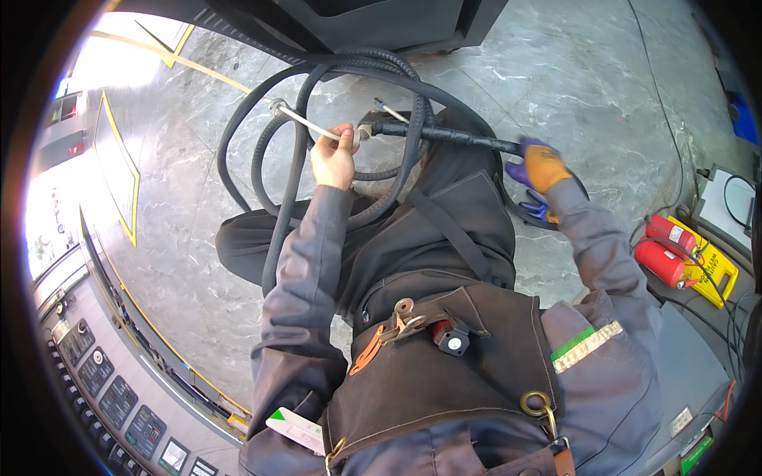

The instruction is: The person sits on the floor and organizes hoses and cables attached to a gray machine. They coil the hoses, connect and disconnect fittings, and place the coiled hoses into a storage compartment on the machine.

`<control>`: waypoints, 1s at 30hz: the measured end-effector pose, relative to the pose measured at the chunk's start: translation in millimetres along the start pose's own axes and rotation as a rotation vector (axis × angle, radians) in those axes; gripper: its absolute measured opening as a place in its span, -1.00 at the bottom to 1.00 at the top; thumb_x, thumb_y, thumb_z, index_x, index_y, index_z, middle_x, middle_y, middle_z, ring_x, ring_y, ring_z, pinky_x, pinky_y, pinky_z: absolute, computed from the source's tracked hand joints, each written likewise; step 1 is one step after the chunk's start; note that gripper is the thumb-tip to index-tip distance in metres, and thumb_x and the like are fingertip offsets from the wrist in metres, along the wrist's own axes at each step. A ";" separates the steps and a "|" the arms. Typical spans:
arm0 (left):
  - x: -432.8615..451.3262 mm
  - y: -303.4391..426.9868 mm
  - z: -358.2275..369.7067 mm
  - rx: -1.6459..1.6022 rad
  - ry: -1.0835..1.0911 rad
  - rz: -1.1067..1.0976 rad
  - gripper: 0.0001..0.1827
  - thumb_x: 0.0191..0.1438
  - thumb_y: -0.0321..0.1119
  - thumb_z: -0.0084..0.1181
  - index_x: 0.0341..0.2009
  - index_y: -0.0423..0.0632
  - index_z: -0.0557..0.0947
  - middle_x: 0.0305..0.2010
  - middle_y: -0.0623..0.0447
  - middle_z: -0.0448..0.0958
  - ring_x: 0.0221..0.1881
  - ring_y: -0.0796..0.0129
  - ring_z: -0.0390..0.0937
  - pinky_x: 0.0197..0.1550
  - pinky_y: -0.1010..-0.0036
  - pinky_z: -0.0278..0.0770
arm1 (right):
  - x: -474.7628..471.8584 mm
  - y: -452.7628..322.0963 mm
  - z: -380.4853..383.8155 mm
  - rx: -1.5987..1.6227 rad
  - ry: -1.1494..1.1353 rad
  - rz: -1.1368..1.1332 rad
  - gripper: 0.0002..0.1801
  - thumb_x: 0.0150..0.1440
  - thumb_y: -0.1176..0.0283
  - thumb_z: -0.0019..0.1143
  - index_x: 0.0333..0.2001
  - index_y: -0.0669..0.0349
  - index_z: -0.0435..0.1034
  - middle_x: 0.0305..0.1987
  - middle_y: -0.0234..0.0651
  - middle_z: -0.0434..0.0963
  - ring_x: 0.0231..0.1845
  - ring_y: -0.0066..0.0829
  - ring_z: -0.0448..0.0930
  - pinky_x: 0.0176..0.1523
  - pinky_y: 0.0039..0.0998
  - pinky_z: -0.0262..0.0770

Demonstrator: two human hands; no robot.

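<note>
My bare left hand (334,157) pinches a thin white tube (309,124) close to the metal fitting (365,131) on a black wrapped hose (446,133). Whether tube and fitting touch is hidden by my fingers. A metal ring-shaped piece (277,106) sits around the tube's far part. My right hand (540,165), in an orange and purple work glove, is closed around the wrapped hose at the right. Loops of thick black hose (297,154) lie over my lap and around my left forearm. Behind the fitting, a short white tube with a blue tip (390,110) sticks out.
Another purple and orange glove (539,209) lies below my right hand. Two red fire extinguishers (664,250) lie by a yellow wet-floor sign (717,268) at the right. A dark grey machine housing (393,27) stands ahead. Tool trays (116,401) line the lower left.
</note>
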State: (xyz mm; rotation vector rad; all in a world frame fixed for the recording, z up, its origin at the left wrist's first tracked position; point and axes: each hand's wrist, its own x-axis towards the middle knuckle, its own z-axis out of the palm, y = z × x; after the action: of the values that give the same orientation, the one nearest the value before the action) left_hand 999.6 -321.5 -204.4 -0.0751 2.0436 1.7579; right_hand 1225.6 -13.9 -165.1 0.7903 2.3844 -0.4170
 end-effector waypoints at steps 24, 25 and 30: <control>-83.6 61.3 -31.9 1.331 -0.117 0.266 0.04 -0.02 0.37 0.31 0.31 -0.17 0.34 -0.52 -0.20 0.64 -0.47 -0.07 0.68 -0.36 0.18 0.64 | 19.2 -117.3 -18.7 0.229 0.074 -0.163 -0.21 0.12 -0.37 0.04 -0.13 0.23 0.59 -0.15 0.02 0.66 -0.07 0.05 0.66 0.03 -0.10 0.55; -70.8 77.0 -43.2 1.287 -0.094 0.336 -0.19 0.01 0.30 0.33 0.17 -0.05 0.58 -0.56 -0.15 0.64 -0.51 -0.02 0.67 -0.40 0.21 0.62 | 14.6 -106.5 -28.7 0.222 0.116 -0.143 -0.23 0.13 -0.35 0.04 -0.21 0.23 0.61 -0.24 0.03 0.67 -0.15 0.08 0.67 -0.04 -0.09 0.56; -61.3 147.0 -52.0 0.867 -0.086 0.449 -0.56 0.09 0.03 0.42 -0.42 -0.15 0.76 -0.67 -0.03 0.54 -0.64 0.35 0.50 -0.51 0.40 0.43 | -12.3 -62.2 -59.2 0.191 0.179 -0.204 -0.23 0.14 -0.35 0.05 -0.21 0.24 0.63 -0.28 0.05 0.66 -0.18 0.10 0.67 -0.07 -0.10 0.57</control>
State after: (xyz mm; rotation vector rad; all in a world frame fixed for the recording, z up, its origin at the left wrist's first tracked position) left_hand 992.5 -357.8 -40.9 0.7489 2.7018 0.8928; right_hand 1169.3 -40.6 -104.7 0.6944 2.6322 -0.6924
